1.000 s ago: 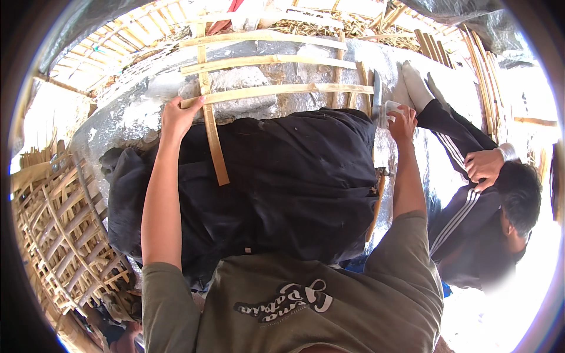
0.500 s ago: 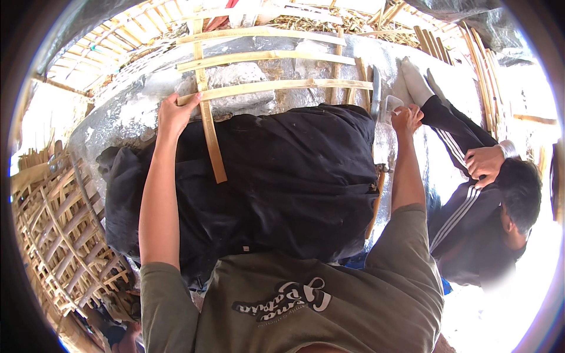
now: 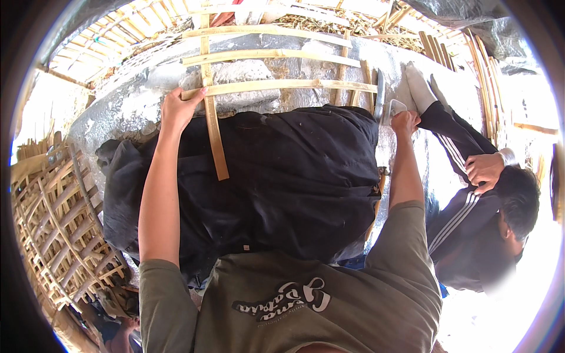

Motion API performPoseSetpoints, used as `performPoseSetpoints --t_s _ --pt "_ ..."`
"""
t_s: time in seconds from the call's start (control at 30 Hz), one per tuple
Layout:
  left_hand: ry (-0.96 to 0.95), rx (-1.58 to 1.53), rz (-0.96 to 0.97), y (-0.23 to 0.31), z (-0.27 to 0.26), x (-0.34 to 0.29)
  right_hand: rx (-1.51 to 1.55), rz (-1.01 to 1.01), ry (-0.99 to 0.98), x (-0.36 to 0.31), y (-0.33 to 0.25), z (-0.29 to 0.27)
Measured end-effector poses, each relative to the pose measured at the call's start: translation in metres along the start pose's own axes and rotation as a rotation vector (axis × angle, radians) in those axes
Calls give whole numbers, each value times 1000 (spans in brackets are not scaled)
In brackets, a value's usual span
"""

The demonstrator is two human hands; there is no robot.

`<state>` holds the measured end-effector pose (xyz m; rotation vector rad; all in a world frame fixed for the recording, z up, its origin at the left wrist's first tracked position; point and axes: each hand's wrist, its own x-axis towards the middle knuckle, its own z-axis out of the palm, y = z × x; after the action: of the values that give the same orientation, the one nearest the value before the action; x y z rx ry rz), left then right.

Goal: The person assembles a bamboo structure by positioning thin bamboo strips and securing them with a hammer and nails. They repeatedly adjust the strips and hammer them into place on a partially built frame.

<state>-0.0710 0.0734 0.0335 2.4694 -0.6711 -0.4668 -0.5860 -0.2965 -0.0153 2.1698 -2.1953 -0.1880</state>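
Note:
My left hand is closed on the left end of a pale bamboo strip, thumb and fingers pinching it beside an upright strip. Together with further crosswise strips they form an open lattice; the upright strip's lower end lies over a black cloth-covered bundle in front of me. Out to the right, my right hand is closed at a small clear plastic cup, its fingers partly hiding it. Between that cup and the strips' right ends stands a grey blade.
Another person in dark striped trousers sits at the right, legs stretched toward the lattice. A woven bamboo panel leans at the left. Silvery sheeting lies under the lattice, with bamboo slats standing at the far right.
The lattice and sheeting appear slightly farther right in the picture. My right hand has dropped slightly at the cup; my left hand keeps its pinch on the strip.

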Motion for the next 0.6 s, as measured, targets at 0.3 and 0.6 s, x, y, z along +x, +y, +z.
performPoseSetpoints --t_s 0.3,0.6 --pt "12 -26 6 -1 2 1 -62 -100 2 -8 -2 -11" --pt "-107 -48 -61 9 -6 -1 -108 -117 -18 5 10 4"
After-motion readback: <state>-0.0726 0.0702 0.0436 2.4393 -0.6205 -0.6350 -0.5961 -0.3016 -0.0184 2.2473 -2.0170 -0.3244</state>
